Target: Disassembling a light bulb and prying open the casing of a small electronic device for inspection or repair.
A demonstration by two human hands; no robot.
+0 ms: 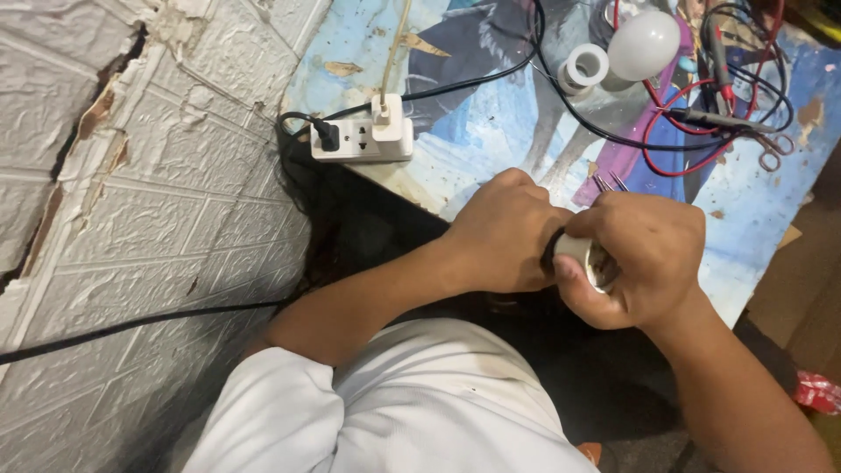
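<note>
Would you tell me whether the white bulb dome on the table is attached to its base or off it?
Off. The white bulb dome lies loose among the cables, while both hands grip a separate white bulb base.

Two hands meet on one small white plastic cylinder (578, 254). Beyond them lie one white power strip (359, 140) carrying two plugs, one round white bulb dome (644, 44), one white plastic ring (585, 66) and two multimeter probes.

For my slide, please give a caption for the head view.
Both hands, left and right, grip a small white part beside a power strip.
</note>
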